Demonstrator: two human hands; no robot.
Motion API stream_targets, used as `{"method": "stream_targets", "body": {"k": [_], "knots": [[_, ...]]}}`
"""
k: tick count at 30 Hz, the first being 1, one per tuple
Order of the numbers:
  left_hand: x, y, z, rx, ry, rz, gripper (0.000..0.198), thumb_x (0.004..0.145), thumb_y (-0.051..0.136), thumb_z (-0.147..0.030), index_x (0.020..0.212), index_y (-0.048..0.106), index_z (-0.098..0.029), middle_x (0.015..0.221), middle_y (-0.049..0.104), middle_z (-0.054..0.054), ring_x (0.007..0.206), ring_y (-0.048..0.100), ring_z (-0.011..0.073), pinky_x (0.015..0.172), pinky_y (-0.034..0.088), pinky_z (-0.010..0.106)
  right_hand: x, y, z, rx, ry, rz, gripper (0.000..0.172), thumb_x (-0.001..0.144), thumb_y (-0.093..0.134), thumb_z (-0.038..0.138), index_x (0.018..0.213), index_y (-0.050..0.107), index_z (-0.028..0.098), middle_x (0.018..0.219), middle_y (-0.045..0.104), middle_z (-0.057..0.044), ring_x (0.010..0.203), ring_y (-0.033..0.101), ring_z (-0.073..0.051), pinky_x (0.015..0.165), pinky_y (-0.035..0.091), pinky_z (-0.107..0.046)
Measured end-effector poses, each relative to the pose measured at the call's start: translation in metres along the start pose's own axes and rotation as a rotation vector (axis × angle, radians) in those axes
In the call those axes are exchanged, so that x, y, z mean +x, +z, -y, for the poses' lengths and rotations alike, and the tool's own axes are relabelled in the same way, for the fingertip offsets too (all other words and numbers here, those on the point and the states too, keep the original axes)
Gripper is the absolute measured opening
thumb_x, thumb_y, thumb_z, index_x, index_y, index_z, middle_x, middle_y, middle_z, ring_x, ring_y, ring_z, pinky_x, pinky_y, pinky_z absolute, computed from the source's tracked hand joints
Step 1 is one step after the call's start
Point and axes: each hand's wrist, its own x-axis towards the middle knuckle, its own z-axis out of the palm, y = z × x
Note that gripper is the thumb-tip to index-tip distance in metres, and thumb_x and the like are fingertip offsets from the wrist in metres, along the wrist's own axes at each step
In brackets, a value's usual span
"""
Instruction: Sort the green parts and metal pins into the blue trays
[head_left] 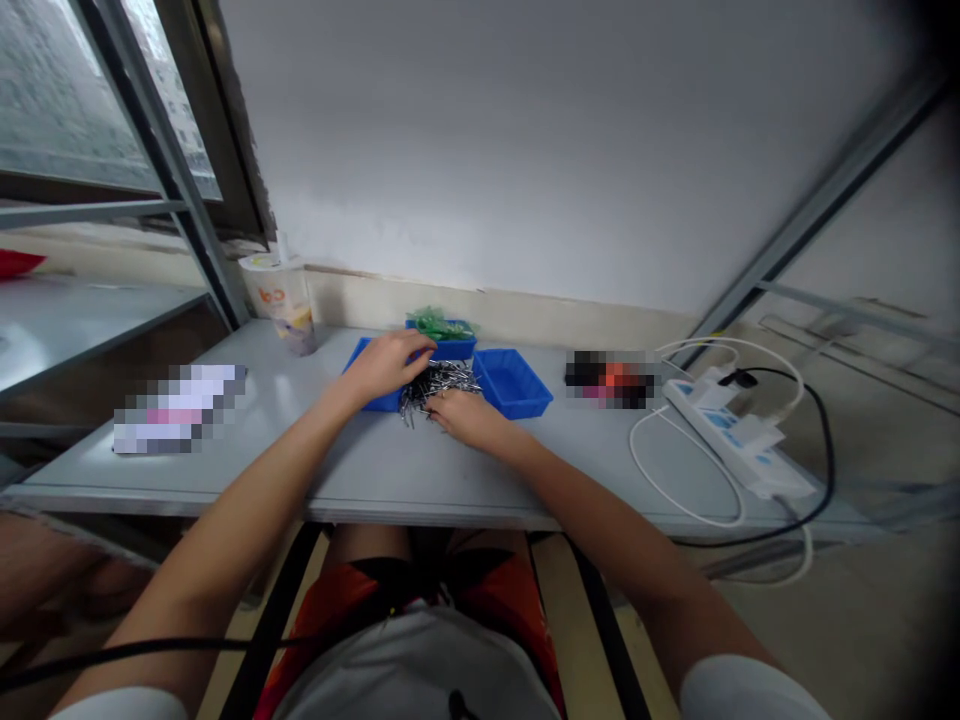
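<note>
A loose heap of thin, shiny metal pieces, like nails or screws (452, 376), lies on the table between blue trays. Over its left side is my left hand (388, 362), palm down, fingers curved and thumb apart, with nothing visible in it. My right hand (466, 416) rests at the near edge of the heap, its fingertips drawn together among the pieces. Whatever they pinch is too small to make out. Partly behind my left hand is the left blue tray (358, 352). The right blue tray (517, 385) sits beside the heap. Green pieces (439, 323) fill the back blue tray (454, 350).
A lidded drink cup (289, 305) stands at the back left of the grey table (420, 480). A blurred phone-like object (180, 408) lies left, a blurred dark and orange item (610, 380) right. A white power strip (739, 440) with looping cables occupies the right end.
</note>
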Motion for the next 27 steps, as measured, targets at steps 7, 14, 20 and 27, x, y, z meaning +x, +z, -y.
{"method": "stream_targets", "body": {"k": [7, 14, 20, 27], "knots": [[0.002, 0.011, 0.003, 0.019, 0.03, 0.093, 0.03, 0.09, 0.038, -0.029, 0.106, 0.062, -0.02, 0.103, 0.066, 0.004, 0.092, 0.06, 0.017, 0.08, 0.043, 0.028, -0.004, -0.009, -0.01, 0.014, -0.033, -0.08, 0.019, 0.09, 0.043, 0.016, 0.102, 0.058, 0.015, 0.098, 0.063, -0.009, 0.09, 0.058, -0.018, 0.078, 0.044, -0.028], [0.002, 0.015, 0.0, 0.006, 0.083, 0.126, 0.031, 0.09, 0.037, -0.031, 0.096, 0.065, -0.019, 0.093, 0.067, 0.005, 0.085, 0.06, 0.0165, 0.076, 0.043, 0.028, -0.012, -0.021, -0.029, 0.04, 0.056, -0.219, 0.019, 0.093, 0.039, 0.023, 0.101, 0.054, 0.017, 0.099, 0.061, -0.008, 0.091, 0.055, -0.018, 0.077, 0.042, -0.028], [0.0, 0.015, -0.006, 0.003, 0.091, 0.119, 0.027, 0.089, 0.04, -0.029, 0.096, 0.064, -0.019, 0.092, 0.067, 0.005, 0.084, 0.059, 0.0164, 0.074, 0.043, 0.028, -0.013, -0.02, -0.036, 0.07, 0.049, -0.287, 0.024, 0.094, 0.037, 0.021, 0.109, 0.055, 0.017, 0.103, 0.06, -0.009, 0.099, 0.053, -0.018, 0.086, 0.04, -0.03], [0.004, 0.012, -0.002, -0.041, 0.159, 0.011, 0.022, 0.088, 0.045, -0.027, 0.091, 0.065, -0.017, 0.085, 0.066, 0.005, 0.08, 0.058, 0.0165, 0.073, 0.043, 0.029, -0.009, -0.026, -0.04, 0.156, 0.018, -0.441, 0.022, 0.094, 0.04, 0.024, 0.107, 0.056, 0.019, 0.101, 0.061, -0.007, 0.097, 0.054, -0.017, 0.087, 0.042, -0.031]]}}
